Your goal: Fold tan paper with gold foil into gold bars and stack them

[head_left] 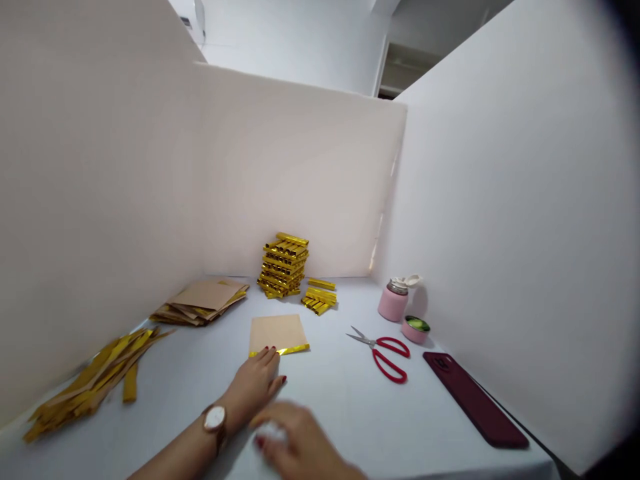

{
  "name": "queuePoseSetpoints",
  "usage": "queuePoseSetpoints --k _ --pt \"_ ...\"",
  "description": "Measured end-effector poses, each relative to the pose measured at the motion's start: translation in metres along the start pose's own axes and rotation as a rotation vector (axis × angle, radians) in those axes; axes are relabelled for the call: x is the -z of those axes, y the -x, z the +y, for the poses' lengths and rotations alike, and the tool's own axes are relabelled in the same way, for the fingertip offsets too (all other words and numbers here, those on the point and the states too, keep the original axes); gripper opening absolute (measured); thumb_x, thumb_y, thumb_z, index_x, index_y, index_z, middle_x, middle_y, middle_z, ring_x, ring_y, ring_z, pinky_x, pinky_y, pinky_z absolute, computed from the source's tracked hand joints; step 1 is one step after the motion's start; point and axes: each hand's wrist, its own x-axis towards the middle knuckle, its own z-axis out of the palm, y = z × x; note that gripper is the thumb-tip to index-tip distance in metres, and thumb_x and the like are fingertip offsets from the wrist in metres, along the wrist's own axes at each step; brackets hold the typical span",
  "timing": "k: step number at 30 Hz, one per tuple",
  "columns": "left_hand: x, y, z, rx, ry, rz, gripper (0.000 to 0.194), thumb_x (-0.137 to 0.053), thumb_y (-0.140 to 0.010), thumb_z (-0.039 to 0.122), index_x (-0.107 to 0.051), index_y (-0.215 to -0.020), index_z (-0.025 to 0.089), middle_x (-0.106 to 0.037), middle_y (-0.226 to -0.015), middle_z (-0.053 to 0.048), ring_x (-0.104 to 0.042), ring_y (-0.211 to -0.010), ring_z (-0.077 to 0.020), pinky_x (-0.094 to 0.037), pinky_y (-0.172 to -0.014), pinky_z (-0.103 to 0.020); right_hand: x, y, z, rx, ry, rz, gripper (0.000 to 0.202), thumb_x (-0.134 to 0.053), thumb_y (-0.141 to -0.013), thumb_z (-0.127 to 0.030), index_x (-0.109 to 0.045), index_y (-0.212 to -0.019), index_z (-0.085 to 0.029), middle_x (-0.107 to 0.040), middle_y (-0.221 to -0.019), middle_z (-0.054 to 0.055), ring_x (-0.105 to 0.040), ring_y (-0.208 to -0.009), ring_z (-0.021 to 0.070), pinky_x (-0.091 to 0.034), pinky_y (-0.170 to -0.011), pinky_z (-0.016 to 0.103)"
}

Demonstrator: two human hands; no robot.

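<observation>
A square of brown paper (pixel 277 332) lies on the pale tabletop, with a narrow shiny gold fold along its near edge. The fingertips of my left hand (pixel 257 380) rest on the left part of that gold edge, palm down, fingers extended, thumb apart; a watch is on the wrist. Nearer to me and a little to the right, my right hand (pixel 300 440) is smeared by motion, with its fingers curled and a blurred whitish patch between thumb and forefinger that I cannot make out. It is off the paper.
Behind stand a stack of gold tubes (pixel 284 267) and a smaller pile (pixel 320 299). Brown sheets (pixel 207 297) and gold-brown strips (pixel 95 377) lie left. Red-handled scissors (pixel 390 357), a pink bottle (pixel 393 303), a pink cup (pixel 415 330) and a dark red phone (pixel 475 400) are right. White panels (pixel 300 167) surround the table.
</observation>
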Motion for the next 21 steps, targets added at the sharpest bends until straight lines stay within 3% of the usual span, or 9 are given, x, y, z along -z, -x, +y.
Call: queuePoseSetpoints --k 1,3,7,10,15,19,21 --pt "-0.002 0.003 0.001 0.005 0.003 0.006 0.035 -0.053 -0.089 0.027 -0.055 -0.121 0.012 -0.053 -0.131 -0.017 -0.045 -0.125 -0.0286 -0.037 -0.102 -0.042 0.006 -0.013 0.017 -0.096 0.064 -0.010 0.025 -0.050 -0.091 -0.016 -0.060 -0.113 -0.021 -0.064 -0.115 0.004 -0.058 -0.106 0.0187 -0.045 -0.094 0.034" --pt "-0.004 0.006 0.003 0.023 0.007 0.017 0.038 -0.051 -0.089 0.028 -0.054 -0.123 0.013 -0.053 -0.132 -0.016 -0.044 -0.125 -0.0304 -0.034 -0.103 -0.048 0.013 -0.033 0.047 -0.153 0.113 -0.027 0.038 -0.045 -0.090 -0.012 -0.050 -0.128 -0.014 -0.054 -0.131 0.013 -0.047 -0.122 0.0238 -0.036 -0.103 0.041" --pt "-0.008 0.009 -0.001 0.036 0.014 0.013 0.041 -0.045 -0.091 0.033 -0.051 -0.129 0.018 -0.052 -0.134 -0.013 -0.042 -0.127 -0.0330 -0.021 -0.104 -0.063 0.015 -0.047 0.084 -0.137 0.145 -0.140 0.050 -0.049 -0.089 -0.025 -0.041 -0.137 -0.012 -0.038 -0.143 0.014 -0.033 -0.133 0.0291 -0.026 -0.106 0.055" --pt "-0.009 0.016 -0.011 0.029 0.023 -0.017 0.045 -0.042 -0.092 0.038 -0.049 -0.132 0.017 -0.046 -0.138 -0.013 -0.039 -0.129 -0.0305 -0.028 -0.104 -0.057 0.017 -0.044 0.096 -0.145 0.163 -0.182 0.049 -0.046 -0.091 -0.032 -0.041 -0.138 -0.016 -0.038 -0.144 0.011 -0.033 -0.133 0.0266 -0.024 -0.106 0.054" --pt "-0.007 0.030 -0.027 0.079 0.025 -0.081 0.051 -0.040 -0.093 0.042 -0.044 -0.136 0.015 -0.038 -0.142 -0.013 -0.037 -0.130 -0.0289 -0.035 -0.103 -0.051 0.026 -0.040 0.109 -0.229 0.209 -0.173 0.047 -0.041 -0.092 -0.028 -0.042 -0.137 -0.014 -0.038 -0.144 0.012 -0.034 -0.132 0.0272 -0.028 -0.105 0.050" --pt "0.003 0.016 -0.020 0.075 -0.002 -0.089 0.040 -0.048 -0.089 0.032 -0.056 -0.124 0.014 -0.052 -0.132 -0.018 -0.048 -0.121 -0.0333 -0.039 -0.098 -0.054 0.029 -0.042 0.112 -0.245 0.224 -0.168 0.045 -0.042 -0.091 -0.027 -0.045 -0.135 -0.016 -0.040 -0.143 0.010 -0.037 -0.131 0.0273 -0.030 -0.105 0.048" --pt "0.007 0.000 -0.012 0.023 0.015 -0.082 0.037 -0.048 -0.090 0.031 -0.058 -0.122 0.015 -0.048 -0.135 -0.018 -0.045 -0.124 -0.0333 -0.034 -0.101 -0.055 0.028 -0.043 0.112 -0.239 0.228 -0.162 0.045 -0.043 -0.090 -0.025 -0.046 -0.134 -0.017 -0.042 -0.142 0.010 -0.038 -0.130 0.0270 -0.030 -0.105 0.048"
